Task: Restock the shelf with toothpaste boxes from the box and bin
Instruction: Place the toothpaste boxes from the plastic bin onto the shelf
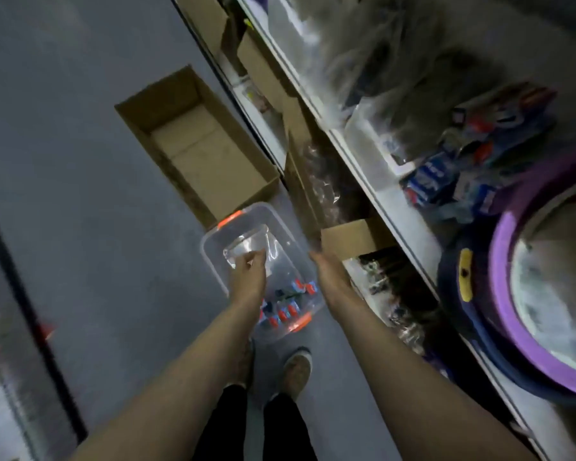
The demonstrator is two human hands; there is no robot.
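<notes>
a shelf is running along the right side from near to far, its white edge slanting across the view. on its upper level blurred blue packs are lying in a heap, and whether they are toothpaste boxes is too smeared to tell. a purple tub is sitting near right on the shelf, with a dark blue rim beneath it. brown cartons are standing on the lower levels, one flap sticking out toward the aisle.

the grey floor is filling the left side. on it, at the middle and far from the person, a cardboard box is standing open beside the shelf foot; only its bare bottom is showing inside.

just nearer than the box, touching or almost touching its near corner, a clear bin with orange clips is sitting on the floor. toothpaste boxes in red and blue are lying in its near end. a clear plastic bag is lying over its far end.

the left hand is reaching down into the bin, fingers curled, pinching the near edge of the bag. the right hand is hanging beside the bin's right wall, below the carton flap, fingers straight and together, holding nothing.

two shoes are standing on the floor just near the bin.
</notes>
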